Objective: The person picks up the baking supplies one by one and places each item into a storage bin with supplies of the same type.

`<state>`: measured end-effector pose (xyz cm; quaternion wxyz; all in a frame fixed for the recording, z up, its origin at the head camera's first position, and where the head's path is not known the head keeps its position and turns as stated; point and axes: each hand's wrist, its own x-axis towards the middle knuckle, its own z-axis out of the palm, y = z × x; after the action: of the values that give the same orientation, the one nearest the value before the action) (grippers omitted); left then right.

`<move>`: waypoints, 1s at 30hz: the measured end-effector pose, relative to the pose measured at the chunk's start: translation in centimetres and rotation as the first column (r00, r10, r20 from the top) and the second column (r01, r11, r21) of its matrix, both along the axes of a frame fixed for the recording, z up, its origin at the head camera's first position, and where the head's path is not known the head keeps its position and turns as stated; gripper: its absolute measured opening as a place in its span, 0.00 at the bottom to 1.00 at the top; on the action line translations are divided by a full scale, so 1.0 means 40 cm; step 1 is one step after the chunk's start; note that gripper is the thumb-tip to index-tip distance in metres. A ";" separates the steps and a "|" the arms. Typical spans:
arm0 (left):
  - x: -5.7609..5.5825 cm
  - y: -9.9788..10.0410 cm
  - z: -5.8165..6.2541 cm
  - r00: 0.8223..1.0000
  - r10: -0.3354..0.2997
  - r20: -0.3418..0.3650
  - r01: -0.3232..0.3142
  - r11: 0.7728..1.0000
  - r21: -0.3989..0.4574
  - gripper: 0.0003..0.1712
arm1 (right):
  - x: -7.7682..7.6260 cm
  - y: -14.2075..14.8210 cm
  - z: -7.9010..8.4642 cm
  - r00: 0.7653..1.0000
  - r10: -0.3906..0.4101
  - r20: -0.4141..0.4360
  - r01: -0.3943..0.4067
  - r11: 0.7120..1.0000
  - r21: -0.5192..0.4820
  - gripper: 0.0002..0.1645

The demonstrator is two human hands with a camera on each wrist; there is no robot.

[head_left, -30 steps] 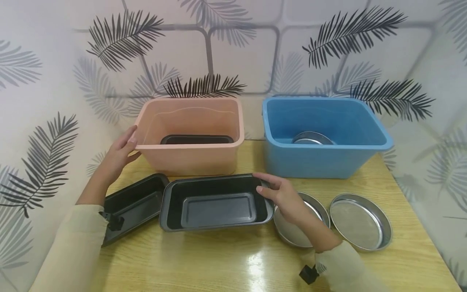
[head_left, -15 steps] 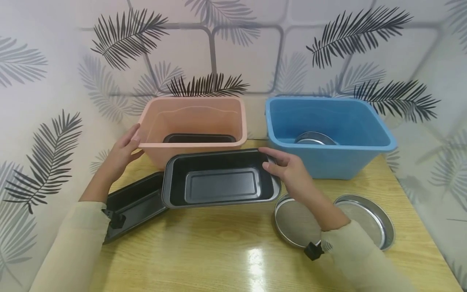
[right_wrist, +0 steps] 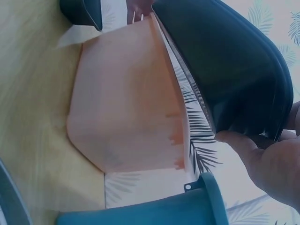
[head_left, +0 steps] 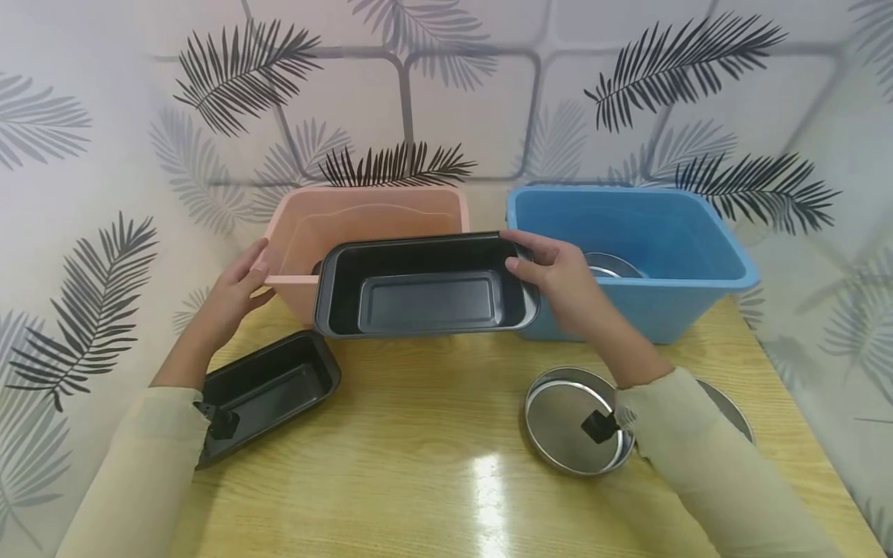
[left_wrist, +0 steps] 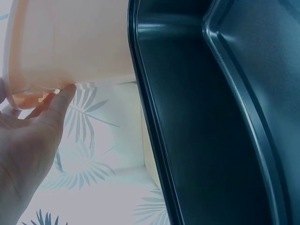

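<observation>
With thumb and fingers at its right end, my right hand (head_left: 561,279) grips a dark loaf pan (head_left: 429,302). The pan is raised off the table, its hollow side facing the head camera, and overlaps the front of the pink bin (head_left: 380,221). In the right wrist view the pan's dark underside (right_wrist: 234,70) tilts beside the bin's rim. My left hand (head_left: 230,298) holds the bin's left rim, thumb outside, as the left wrist view also shows. Below that hand a second loaf pan (head_left: 279,394) lies on the table, partly covered by the left sleeve.
To the right of the pink bin stands a blue bin (head_left: 670,310) with a round metal pan (head_left: 614,266) inside. On the table (head_left: 391,465), a round cake pan (head_left: 568,426) lies below the right forearm. Another round pan (head_left: 729,411) is mostly hidden by the sleeve.
My right hand has lifted the loaf pan upward from low in front of the pink bin to its rim height, now hiding the dark pan inside. The left hand stays at the rim.
</observation>
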<state>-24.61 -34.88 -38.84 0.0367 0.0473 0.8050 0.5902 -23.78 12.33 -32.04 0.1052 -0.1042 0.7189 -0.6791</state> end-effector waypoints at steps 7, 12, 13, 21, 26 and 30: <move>-0.003 -0.001 0.005 1.000 -0.014 -0.006 0.014 1.000 -0.005 0.38 | -0.060 -0.007 0.027 1.000 -0.031 -0.002 0.031 0.999 0.024 0.30; 0.000 -0.002 0.001 1.000 -0.014 -0.003 0.014 1.000 -0.025 0.38 | -0.098 -0.028 0.042 1.000 -0.018 0.007 0.018 1.000 0.017 0.31; 0.000 -0.003 0.001 1.000 -0.018 -0.006 0.018 1.000 -0.026 0.38 | -0.104 -0.034 0.045 1.000 -0.012 0.008 0.012 1.000 0.014 0.31; -0.008 -0.010 -0.003 1.000 -0.028 -0.007 0.028 1.000 -0.002 0.38 | -0.165 -0.083 0.049 1.000 0.011 0.017 -0.011 1.000 -0.013 0.29; -0.007 -0.012 -0.005 0.999 -0.032 -0.009 0.032 0.999 0.003 0.38 | -0.206 -0.118 0.038 0.999 0.009 0.032 -0.008 0.999 -0.042 0.29; -0.011 -0.014 -0.006 0.999 -0.043 -0.012 0.043 0.999 0.002 0.38 | -0.233 -0.149 0.030 1.000 0.000 0.025 0.001 0.999 -0.042 0.29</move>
<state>-25.03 -35.44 -39.10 0.0446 0.0681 0.8033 0.5900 -33.10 6.35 -30.86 0.1120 -0.0977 0.7030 -0.6955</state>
